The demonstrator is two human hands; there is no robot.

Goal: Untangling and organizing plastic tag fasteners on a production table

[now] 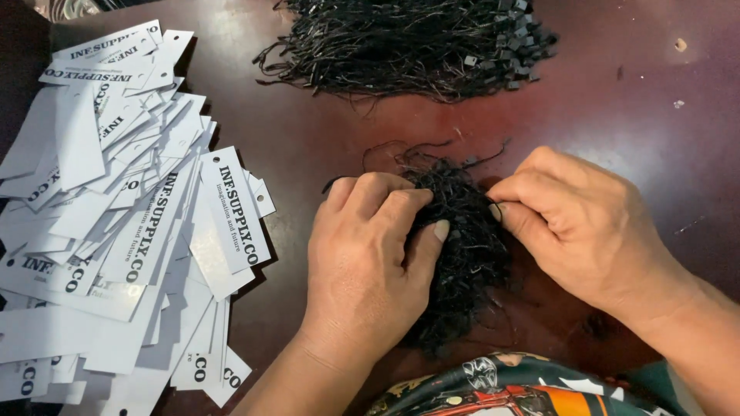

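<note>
Right now both hands sit at centre frame on a small bundle of black strings lying on the dark red counter. Left hand curled over the bundle's left side, fingers bent, thumb pressing into it. Right hand half closed, fingertips pinching the bundle's upper right edge. Bigger pile of black strings at top centre, well apart. White paper tags heaped across the left of frame. Patterned cloth at bottom edge.
</note>
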